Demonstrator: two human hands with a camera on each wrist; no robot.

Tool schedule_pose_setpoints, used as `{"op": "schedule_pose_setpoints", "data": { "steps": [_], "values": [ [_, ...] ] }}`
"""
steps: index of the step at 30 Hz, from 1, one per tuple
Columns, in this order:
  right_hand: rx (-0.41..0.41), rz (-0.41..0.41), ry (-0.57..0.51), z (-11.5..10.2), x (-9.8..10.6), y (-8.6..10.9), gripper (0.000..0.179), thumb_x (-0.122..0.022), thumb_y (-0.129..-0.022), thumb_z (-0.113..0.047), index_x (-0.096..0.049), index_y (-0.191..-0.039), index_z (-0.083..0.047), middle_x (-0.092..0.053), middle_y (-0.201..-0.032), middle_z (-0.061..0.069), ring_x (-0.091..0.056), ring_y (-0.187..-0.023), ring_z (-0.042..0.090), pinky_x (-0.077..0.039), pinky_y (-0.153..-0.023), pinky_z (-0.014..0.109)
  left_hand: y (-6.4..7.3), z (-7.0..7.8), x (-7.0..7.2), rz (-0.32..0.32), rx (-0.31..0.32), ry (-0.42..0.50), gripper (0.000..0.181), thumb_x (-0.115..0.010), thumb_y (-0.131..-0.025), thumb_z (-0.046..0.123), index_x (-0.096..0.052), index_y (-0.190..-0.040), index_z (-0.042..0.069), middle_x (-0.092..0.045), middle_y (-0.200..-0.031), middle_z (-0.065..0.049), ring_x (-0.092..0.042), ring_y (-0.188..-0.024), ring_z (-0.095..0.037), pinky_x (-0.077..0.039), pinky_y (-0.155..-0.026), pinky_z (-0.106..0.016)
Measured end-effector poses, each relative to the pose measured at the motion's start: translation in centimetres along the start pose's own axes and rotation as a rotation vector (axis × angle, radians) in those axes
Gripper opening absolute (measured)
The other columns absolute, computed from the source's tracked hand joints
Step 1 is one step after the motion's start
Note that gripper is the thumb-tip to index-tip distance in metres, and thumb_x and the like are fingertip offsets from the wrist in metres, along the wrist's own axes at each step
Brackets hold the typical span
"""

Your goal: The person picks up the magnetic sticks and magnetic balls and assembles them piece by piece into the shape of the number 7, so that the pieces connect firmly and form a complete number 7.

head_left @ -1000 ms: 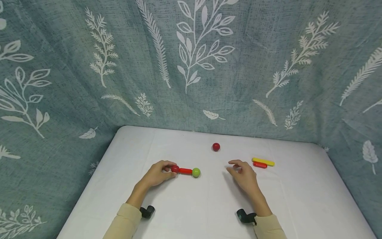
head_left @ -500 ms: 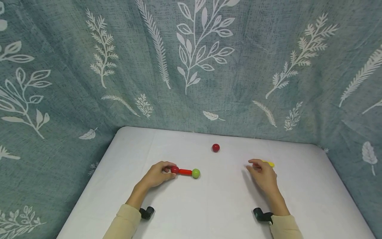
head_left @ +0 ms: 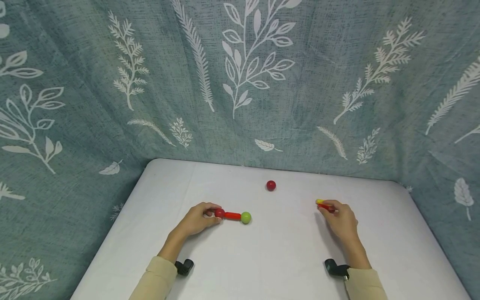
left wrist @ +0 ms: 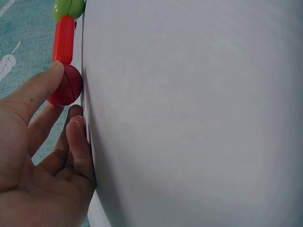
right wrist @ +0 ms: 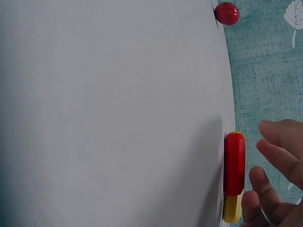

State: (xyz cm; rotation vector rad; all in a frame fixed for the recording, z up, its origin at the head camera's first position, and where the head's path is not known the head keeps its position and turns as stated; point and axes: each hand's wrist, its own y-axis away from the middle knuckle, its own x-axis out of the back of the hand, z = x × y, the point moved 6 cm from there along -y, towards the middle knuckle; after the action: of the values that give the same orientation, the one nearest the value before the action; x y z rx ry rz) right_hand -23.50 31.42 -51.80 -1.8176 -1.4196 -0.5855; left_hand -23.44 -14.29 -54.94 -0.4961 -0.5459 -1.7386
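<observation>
My left hand pinches a dark red ball between thumb and fingers. From that ball a short red rod runs to a lime green ball, the three joined in a line. My right hand is over a short red rod and a longer yellow rod, which lie side by side on the table. Its fingers are loosely bent; in the right wrist view a gap shows between the upper fingertips and the red rod. The hand covers part of both rods in the head view.
A loose dark red ball sits toward the table's back edge, between the two hands. The white table ends at a teal leaf-patterned cloth behind and at both sides. Each wrist wears a black camera.
My right hand has moved right, from bare table to over the red and yellow rods. The left hand and its ball-and-rod piece have stayed in place.
</observation>
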Motion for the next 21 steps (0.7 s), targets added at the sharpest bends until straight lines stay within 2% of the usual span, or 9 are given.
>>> {"op": "schedule_pose_setpoints", "data": {
  "steps": [5,10,16,21],
  "values": [
    [-0.056,-0.033,0.024,0.6,0.2,0.0,0.028,-0.073,-0.092,-0.016,-0.070,-0.116,-0.002,-0.065,-0.103,0.025,-0.060,-0.099,0.045,-0.043,-0.076,0.060,0.0,0.0,0.1,-0.003,-0.010,-0.004,0.038,-0.082,-0.085,0.028,-0.072,-0.120,0.020,-0.062,-0.098,0.002,-0.055,-0.090,-0.017,-0.046,-0.073,-0.035],
    [-0.126,-0.072,0.051,1.3,0.2,-0.1,0.029,-0.071,-0.093,-0.016,-0.068,-0.119,-0.002,-0.063,-0.110,0.028,-0.055,-0.107,0.047,-0.034,-0.082,0.067,0.0,0.0,0.1,-0.003,-0.012,-0.002,0.038,-0.083,-0.085,0.029,-0.073,-0.120,0.020,-0.062,-0.098,0.002,-0.054,-0.089,-0.017,-0.046,-0.073,-0.035],
    [-0.153,-0.101,0.094,1.8,0.0,0.0,0.031,-0.071,-0.092,-0.015,-0.067,-0.120,-0.001,-0.063,-0.112,0.029,-0.053,-0.107,0.049,-0.034,-0.081,0.068,0.0,0.1,0.1,-0.001,-0.018,-0.001,0.038,-0.082,-0.085,0.028,-0.072,-0.120,0.020,-0.063,-0.099,0.002,-0.055,-0.090,-0.017,-0.046,-0.073,-0.035],
    [-0.157,-0.160,0.118,2.3,-0.2,0.0,0.034,-0.073,-0.090,-0.018,-0.066,-0.118,0.000,-0.060,-0.108,0.029,-0.054,-0.102,0.048,-0.036,-0.075,0.064,0.0,0.1,0.1,0.002,-0.004,-0.001,0.038,-0.082,-0.085,0.028,-0.072,-0.121,0.021,-0.063,-0.099,0.003,-0.055,-0.091,-0.016,-0.046,-0.075,-0.035]
  ]
}}
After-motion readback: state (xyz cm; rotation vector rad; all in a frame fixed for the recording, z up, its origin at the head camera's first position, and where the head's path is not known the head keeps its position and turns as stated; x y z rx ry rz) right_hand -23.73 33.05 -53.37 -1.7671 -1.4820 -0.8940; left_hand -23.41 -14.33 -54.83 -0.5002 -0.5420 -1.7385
